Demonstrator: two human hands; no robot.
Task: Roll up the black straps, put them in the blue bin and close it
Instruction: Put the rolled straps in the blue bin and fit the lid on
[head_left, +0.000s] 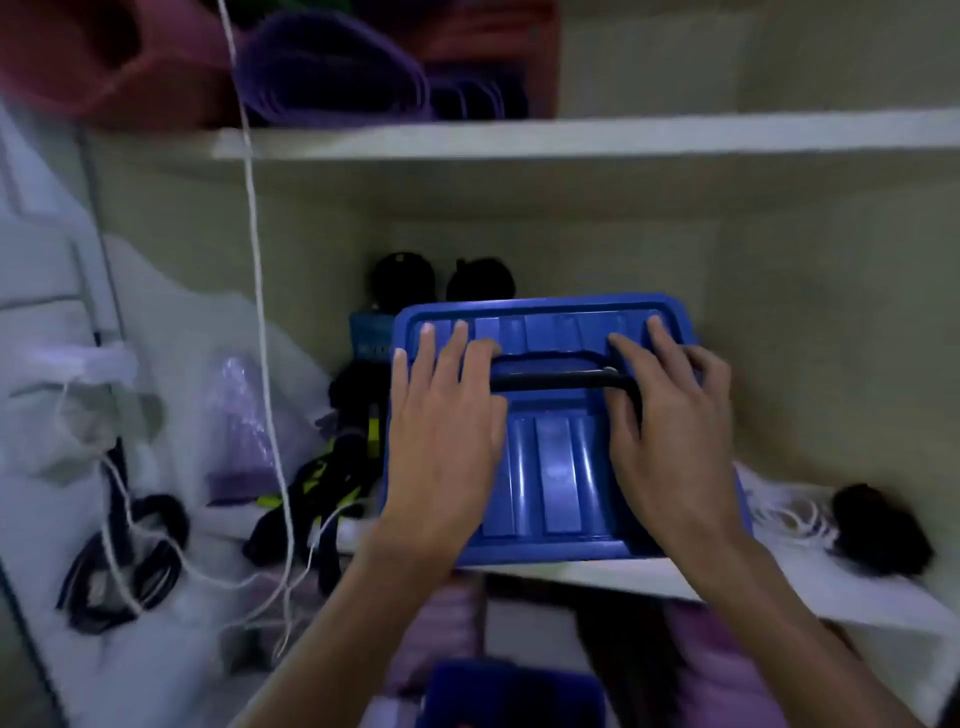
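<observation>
— Blue bin (550, 467): where does it stand?

— On the shelf (597, 574) in front of me, its near edge close to the shelf's front lip. From the head view, the only one I have, the lid (558, 332) already lies on top, black handle (561, 381) folded flat across it.

— And your hands?

— Both flat and spread, gripping nothing. My left hand (441, 447) presses the lid's left half, my right hand (670, 431) its right half, fingers over the end of the handle.

— So the bin is closed?

— Covered, at least. Whether the lid has seated all round I cannot tell; the rim looks flush along the far edge, and my hands hide the sides. I judge this to be the last push.

— Are the straps inside?

— I cannot see in. A dark tangle with yellow markings (332, 483) lies left of the bin, two black rolled bundles (441, 280) sit behind it, another dark lump (878, 530) to the right. If any are task straps, rolling work may remain.
</observation>
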